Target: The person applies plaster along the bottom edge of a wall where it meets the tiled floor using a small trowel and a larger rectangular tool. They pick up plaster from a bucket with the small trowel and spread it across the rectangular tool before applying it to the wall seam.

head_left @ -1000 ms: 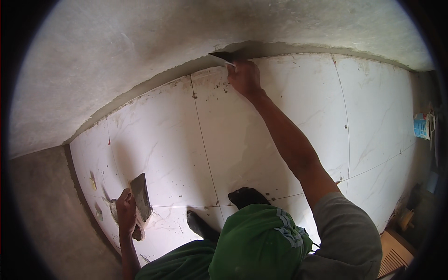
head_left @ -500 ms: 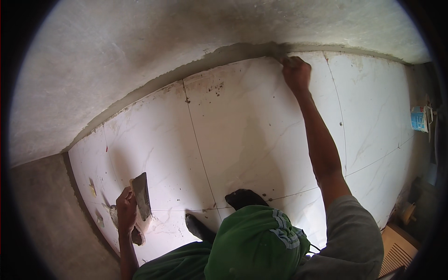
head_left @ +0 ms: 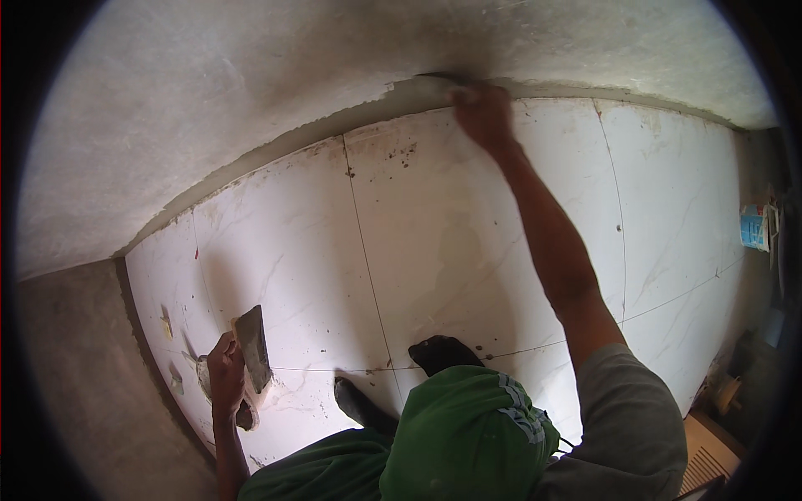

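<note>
My right hand (head_left: 487, 117) is closed on a trowel whose thin dark blade (head_left: 436, 77) lies against the grey wall, just above the fresh mortar strip (head_left: 317, 131). Motion smears the fingers, and they cover the trowel's handle. Along the foot of the wall, the damp strip meets the white tiles (head_left: 418, 209). At the lower left, my left hand (head_left: 225, 371) grips a rectangular plastering float (head_left: 253, 346), its grey plate tilted up over the tiles. Part of the float is hidden behind the fingers.
My dark-covered feet (head_left: 443, 354) stand on the tiled floor. Crumbs of mortar (head_left: 401, 154) lie near the wall strip. A blue and white container (head_left: 754, 227) is at the far right. A beige slatted panel (head_left: 708, 455) sits at the lower right. A bare grey wall (head_left: 79, 334) borders the left.
My right hand has swept left along the strip with the trowel, and its blade now shows against the wall. My left hand keeps the float in nearly the same place.
</note>
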### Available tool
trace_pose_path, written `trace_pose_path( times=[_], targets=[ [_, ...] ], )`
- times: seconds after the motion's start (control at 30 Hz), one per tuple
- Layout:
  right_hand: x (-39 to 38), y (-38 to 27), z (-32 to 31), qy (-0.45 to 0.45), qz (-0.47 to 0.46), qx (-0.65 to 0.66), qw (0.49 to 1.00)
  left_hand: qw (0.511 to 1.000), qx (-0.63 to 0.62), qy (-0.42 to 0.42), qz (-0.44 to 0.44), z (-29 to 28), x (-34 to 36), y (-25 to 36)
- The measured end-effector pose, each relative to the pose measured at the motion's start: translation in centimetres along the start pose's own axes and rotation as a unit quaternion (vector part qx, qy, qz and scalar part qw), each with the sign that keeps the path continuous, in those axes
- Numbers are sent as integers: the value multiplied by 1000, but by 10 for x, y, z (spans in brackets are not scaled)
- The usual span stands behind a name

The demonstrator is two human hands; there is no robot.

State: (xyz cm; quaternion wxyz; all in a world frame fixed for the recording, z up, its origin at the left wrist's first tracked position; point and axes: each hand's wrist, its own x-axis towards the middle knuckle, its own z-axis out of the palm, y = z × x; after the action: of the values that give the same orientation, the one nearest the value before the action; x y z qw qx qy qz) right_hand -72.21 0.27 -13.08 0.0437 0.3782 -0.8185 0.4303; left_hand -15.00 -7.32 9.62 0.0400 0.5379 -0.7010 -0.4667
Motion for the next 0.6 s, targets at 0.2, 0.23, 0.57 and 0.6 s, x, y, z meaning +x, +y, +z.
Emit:
trace_pose_path(
  times=[0.2,0.23,0.57,0.6],
  targets=[
    [-26,0,-50,-22,91,10,996,1000,-11,9,-15,-10,-17,-20],
    [-35,1,-36,-9,57,24,998,1000,5,-1,-19,-10,-16,-21],
    [-25,-56,36,26,-16,35,999,999,32,-9,-21,-2,-14,3],
    [-22,-49,31,28,-17,35,999,999,31,-8,-19,-2,-13,4]
  ],
)
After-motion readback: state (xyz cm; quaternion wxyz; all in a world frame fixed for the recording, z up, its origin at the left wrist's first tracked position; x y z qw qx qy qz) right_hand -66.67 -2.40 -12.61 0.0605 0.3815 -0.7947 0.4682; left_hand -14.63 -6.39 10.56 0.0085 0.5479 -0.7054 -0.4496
